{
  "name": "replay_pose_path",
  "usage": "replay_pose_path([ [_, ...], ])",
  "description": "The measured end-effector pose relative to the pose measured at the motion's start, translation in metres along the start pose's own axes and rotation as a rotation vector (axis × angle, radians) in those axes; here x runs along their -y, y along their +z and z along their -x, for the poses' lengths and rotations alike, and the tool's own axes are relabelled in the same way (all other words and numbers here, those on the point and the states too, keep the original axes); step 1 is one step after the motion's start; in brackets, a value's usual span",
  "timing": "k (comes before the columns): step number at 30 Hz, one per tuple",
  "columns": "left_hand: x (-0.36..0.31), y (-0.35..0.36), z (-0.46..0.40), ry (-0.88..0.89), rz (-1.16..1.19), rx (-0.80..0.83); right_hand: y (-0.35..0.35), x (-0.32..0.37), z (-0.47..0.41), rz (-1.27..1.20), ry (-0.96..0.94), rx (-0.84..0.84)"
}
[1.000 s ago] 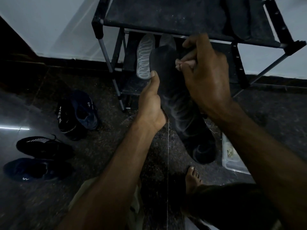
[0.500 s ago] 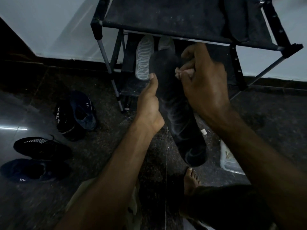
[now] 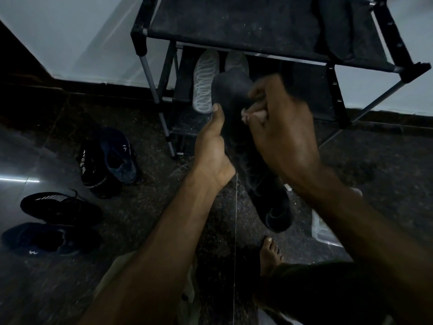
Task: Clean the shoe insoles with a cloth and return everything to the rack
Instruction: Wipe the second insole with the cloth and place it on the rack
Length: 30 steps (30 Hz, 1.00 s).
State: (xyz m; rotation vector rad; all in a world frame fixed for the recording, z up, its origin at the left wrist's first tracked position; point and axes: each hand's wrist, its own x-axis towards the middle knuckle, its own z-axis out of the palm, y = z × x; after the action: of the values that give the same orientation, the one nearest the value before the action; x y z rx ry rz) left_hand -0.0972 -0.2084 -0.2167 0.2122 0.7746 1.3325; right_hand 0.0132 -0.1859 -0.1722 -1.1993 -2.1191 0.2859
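Note:
A long dark insole (image 3: 269,195) hangs upright in front of the black shoe rack (image 3: 234,26). My left hand (image 3: 210,151) grips its left edge near the middle, thumb pointing up. My right hand (image 3: 285,137) is on the upper part of the insole, its fingers curled tight, apparently round a dark cloth that is barely distinguishable from the insole. Two pale insoles (image 3: 205,85) with a looped pattern lie on the rack's lower shelf behind. A dark flat piece (image 3: 335,26) lies on the top shelf at the right.
Several dark shoes stand on the floor at left: a pair (image 3: 110,158) near the rack leg and two more (image 3: 58,207) closer to me. A clear plastic container (image 3: 323,231) sits on the floor under my right forearm. My bare foot (image 3: 269,252) is below the insole.
My right hand has slid down the insole from its top end toward the middle. The left hand has kept its hold.

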Motion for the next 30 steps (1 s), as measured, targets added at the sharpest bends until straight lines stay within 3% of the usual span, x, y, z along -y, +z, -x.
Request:
replay_pose_path([
  [6, 0.001, 0.003, 0.005, 0.004, -0.028, 0.008, 0.013, 0.013, -0.002, -0.026, -0.069, 0.009],
  [11, 0.002, 0.002, 0.000, -0.025, 0.039, 0.030, 0.000, -0.006, -0.021, -0.010, 0.027, -0.027],
  [18, 0.003, 0.002, 0.003, 0.001, -0.042, 0.009, 0.006, 0.014, 0.005, -0.053, -0.049, 0.058],
  [26, -0.005, 0.000, 0.001, -0.005, 0.078, 0.022, -0.006, 0.001, -0.001, -0.052, 0.026, 0.030],
  [30, -0.002, 0.002, 0.004, 0.012, -0.029, -0.011, 0.005, 0.019, 0.017, -0.029, -0.051, 0.074],
])
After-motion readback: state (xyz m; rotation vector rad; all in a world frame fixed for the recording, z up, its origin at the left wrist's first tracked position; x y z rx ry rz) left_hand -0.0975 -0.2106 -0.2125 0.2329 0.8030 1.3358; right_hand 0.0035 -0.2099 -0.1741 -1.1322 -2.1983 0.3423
